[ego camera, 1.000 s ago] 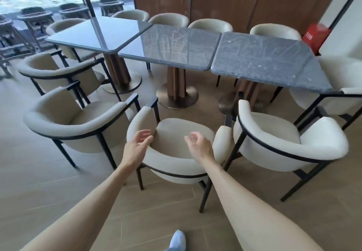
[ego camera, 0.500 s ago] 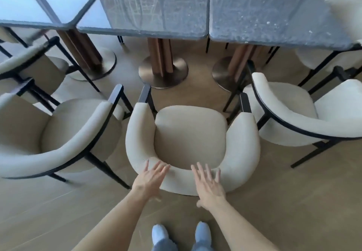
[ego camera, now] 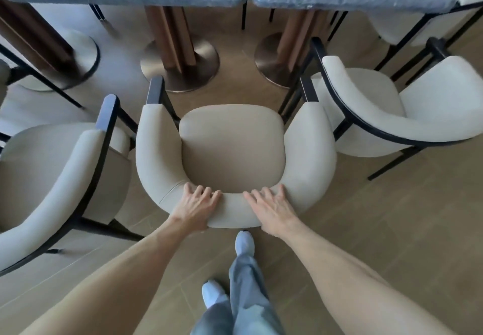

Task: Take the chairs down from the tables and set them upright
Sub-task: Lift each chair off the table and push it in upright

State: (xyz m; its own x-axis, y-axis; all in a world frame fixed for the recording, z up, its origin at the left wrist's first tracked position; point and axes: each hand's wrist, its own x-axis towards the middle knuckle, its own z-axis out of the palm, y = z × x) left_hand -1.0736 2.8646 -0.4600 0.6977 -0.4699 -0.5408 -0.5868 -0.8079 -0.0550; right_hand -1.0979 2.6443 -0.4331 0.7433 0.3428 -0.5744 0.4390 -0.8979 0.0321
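Both hands [ego camera: 236,210] resting on upright chair [ego camera: 232,151] backrest

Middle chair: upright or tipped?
Upright. The middle chair shows its seat facing up, on the floor; both hands rest on its backrest.
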